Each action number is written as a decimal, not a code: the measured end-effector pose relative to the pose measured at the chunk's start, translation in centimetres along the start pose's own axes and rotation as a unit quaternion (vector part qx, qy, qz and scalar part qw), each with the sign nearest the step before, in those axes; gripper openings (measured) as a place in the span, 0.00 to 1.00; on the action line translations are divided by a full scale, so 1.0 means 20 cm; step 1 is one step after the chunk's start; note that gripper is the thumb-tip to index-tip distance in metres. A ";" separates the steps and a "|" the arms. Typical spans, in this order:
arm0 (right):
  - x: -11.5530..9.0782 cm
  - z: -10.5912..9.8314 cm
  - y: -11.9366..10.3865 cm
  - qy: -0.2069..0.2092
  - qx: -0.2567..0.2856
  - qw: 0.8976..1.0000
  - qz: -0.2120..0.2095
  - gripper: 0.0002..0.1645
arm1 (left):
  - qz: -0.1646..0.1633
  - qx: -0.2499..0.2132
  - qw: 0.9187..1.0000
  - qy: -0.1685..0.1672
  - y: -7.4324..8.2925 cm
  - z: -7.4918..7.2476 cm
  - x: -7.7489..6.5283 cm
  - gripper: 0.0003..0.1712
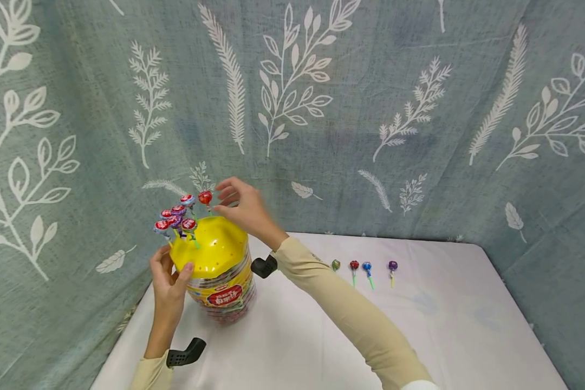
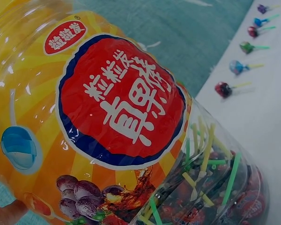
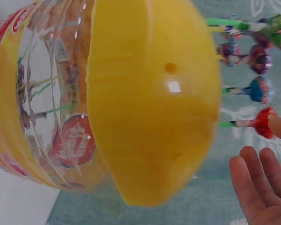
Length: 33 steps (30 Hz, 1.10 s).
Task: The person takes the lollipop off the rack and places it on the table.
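A big clear plastic jar [image 1: 226, 297] with a yellow domed lid [image 1: 219, 244] stands on the table's left side. Several wrapped lollipops stick up from the lid by their stems, mostly on its left part. My left hand [image 1: 168, 287] holds the lid's left edge, thumb on the front and fingers round the side. Beside a red lollipop [image 1: 205, 197] standing at the lid's back is my right hand [image 1: 246, 208], its fingers spread apart. In the right wrist view the thumb overlaps that red lollipop [image 3: 262, 124]; whether it touches is unclear.
Loose lollipops lie in a row on the white table [image 1: 419, 336], among them a purple one [image 1: 392, 265] and a blue one [image 1: 367, 266]. The left wrist view shows more lollipops inside the jar's bottom [image 2: 225, 187]. A leaf-patterned curtain [image 1: 322, 135] hangs behind the table.
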State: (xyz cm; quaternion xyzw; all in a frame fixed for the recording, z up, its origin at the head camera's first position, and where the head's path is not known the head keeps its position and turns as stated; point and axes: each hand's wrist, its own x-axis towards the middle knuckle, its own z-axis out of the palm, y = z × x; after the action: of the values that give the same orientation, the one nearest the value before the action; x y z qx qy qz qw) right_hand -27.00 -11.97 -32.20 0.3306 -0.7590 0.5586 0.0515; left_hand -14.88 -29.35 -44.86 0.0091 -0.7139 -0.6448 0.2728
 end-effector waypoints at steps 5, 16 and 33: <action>0.03 0.05 0.03 0.000 -0.008 1.000 0.016 0.22 | -0.003 -0.002 1.000 -0.002 -0.01 0.01 0.00 0.38; 0.04 0.12 0.04 -0.011 0.017 1.000 0.014 0.21 | 0.000 -0.008 1.000 0.001 0.00 0.02 0.00 0.37; 0.03 0.03 -0.01 0.043 0.045 0.996 -0.061 0.22 | -0.002 0.003 1.000 0.000 -0.01 0.01 0.00 0.37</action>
State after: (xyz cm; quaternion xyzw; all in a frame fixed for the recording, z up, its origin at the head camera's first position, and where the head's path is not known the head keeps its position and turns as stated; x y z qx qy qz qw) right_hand -27.14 -12.74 -31.95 0.3541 -0.7083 0.6019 0.1027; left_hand -14.99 -29.26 -45.00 0.0113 -0.7158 -0.6434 0.2711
